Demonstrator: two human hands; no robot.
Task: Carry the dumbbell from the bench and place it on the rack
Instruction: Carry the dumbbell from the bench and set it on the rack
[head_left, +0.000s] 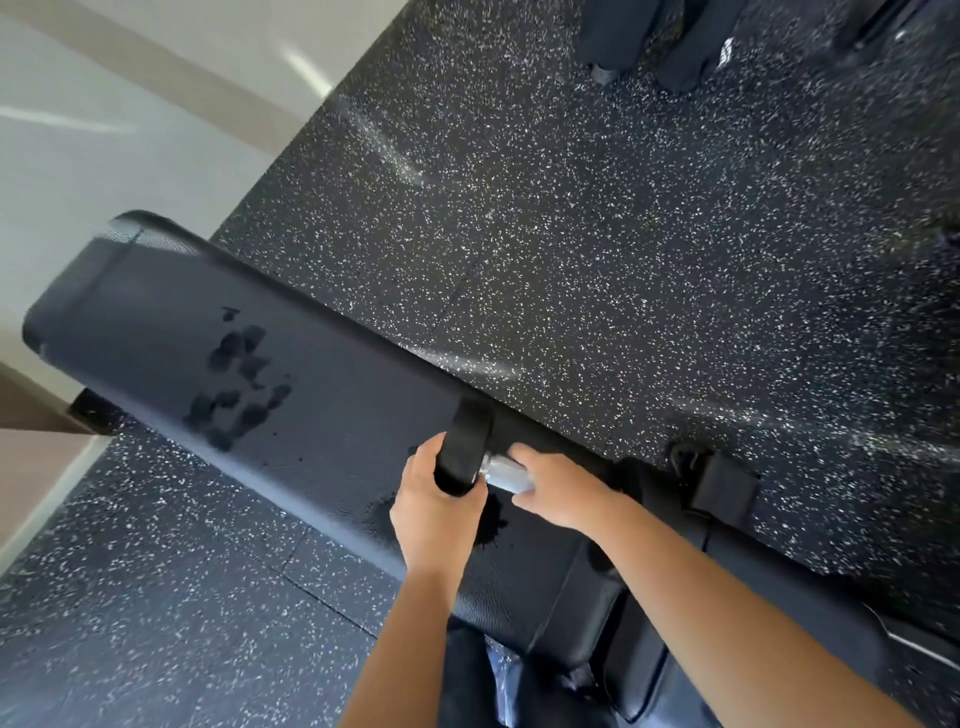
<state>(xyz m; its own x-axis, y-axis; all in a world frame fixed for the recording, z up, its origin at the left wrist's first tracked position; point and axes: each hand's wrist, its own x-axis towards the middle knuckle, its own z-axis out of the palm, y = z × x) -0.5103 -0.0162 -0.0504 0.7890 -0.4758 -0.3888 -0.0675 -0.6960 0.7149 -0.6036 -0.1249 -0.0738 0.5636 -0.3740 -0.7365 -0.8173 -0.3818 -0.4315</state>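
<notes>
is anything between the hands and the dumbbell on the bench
Nothing visible. The left hand already cups the dumbbell at its black head, and the right hand wraps its silver handle, over the bench.

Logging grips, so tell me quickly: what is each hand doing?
Left hand: closed on the dumbbell's black end weight.
Right hand: closed around its silver handle.

Bare forearms, sleeveless; seemingly dark trousers (462, 675) below.

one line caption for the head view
Both hands grip a dumbbell on a black bench: left hand on its head, right hand on the handle.
</notes>
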